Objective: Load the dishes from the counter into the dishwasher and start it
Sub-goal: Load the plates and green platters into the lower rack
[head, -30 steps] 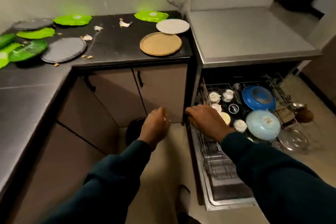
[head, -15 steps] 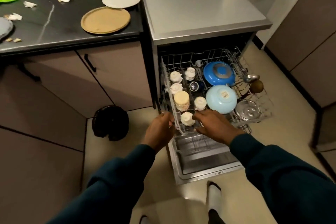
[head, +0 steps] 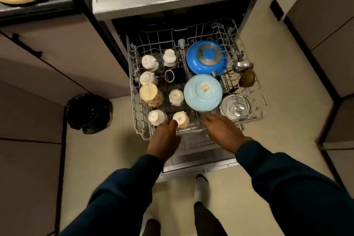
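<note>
Since the earlier frame I note both hands now on the rack's front edge. Left hand grips the rail beside an upturned cup; right hand lies flat, fingers extended. Rack is drawn out, loaded.

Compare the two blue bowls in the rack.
The dark blue bowl sits farther back; the pale blue bowl sits nearer the hands. The dark blue bowl's base shows a silvery ring; the pale blue bowl's base carries a printed label. Both lie upside down in the rack, side by side.
</note>
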